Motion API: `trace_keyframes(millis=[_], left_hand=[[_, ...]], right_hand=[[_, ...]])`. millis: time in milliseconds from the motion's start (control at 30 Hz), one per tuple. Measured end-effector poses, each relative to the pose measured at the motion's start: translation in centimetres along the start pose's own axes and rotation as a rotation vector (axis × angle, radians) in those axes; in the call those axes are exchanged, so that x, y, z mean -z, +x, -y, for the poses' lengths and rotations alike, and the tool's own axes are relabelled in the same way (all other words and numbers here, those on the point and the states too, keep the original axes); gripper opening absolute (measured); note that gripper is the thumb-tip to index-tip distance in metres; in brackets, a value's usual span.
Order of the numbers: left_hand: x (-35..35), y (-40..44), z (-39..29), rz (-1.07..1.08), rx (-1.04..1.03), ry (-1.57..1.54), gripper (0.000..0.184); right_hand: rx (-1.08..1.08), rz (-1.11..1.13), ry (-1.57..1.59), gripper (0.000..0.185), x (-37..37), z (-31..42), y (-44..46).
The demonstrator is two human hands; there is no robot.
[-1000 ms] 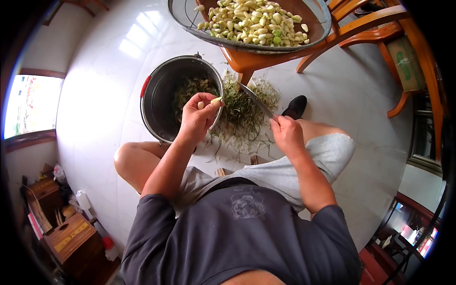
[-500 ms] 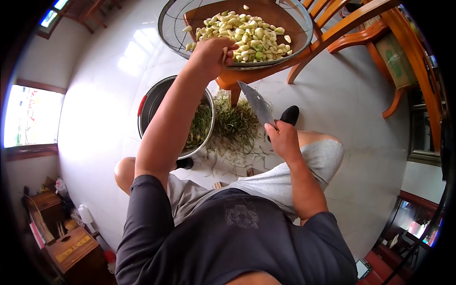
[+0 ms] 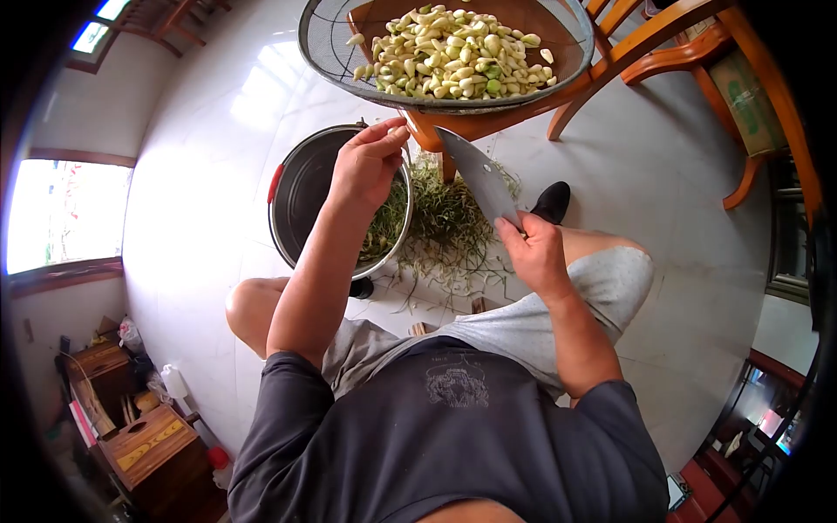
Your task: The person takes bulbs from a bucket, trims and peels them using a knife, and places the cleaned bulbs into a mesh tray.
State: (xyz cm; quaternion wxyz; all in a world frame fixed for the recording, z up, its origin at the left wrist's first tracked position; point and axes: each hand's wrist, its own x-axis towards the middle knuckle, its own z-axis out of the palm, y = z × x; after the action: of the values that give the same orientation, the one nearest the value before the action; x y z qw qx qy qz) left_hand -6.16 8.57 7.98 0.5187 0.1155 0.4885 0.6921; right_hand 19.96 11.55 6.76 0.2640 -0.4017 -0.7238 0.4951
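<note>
The right hand [image 3: 539, 253] grips a kitchen knife [image 3: 481, 179]; whether the curled left hand [image 3: 366, 166] grasps anything, I cannot tell. A blade slip could nick nearby fingers.

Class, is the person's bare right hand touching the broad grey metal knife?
Touching: the head view shows the right hand gripping the knife at its near end.
</note>
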Motion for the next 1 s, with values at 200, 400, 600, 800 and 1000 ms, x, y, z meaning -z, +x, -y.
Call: trace_keyframes(millis=[200, 400, 600, 800, 1000], left_hand=[[-0.7, -1.6, 1.9, -0.085, -0.067, -0.012, 0.016], [-1.0, -3.1, 4.2, -0.08, -0.094, 0.072, 0.014], [-1.0, -3.1, 5.5, -0.076, -0.201, 0.297, 0.014], [-0.9, -3.1, 5.9, -0.063, -0.228, 0.367, 0.012], [-0.5, -3.3, 4.6, -0.001, -0.23, 0.139, 0.011]], right_hand=[[0.003, 0.017, 0.029, 0.016, -0.7, -0.2, -0.3], [0.08, -0.052, -0.096, 0.017, -1.0, -0.2, -0.3], [0.2, -0.1, -0.26, 0.017, -1.3, -1.5, -0.2], [0.241, -0.103, -0.406, 0.012, -1.0, -0.8, -0.3], [-0.13, 0.125, -0.533, 0.02, 0.1, -5.0, -0.5]])
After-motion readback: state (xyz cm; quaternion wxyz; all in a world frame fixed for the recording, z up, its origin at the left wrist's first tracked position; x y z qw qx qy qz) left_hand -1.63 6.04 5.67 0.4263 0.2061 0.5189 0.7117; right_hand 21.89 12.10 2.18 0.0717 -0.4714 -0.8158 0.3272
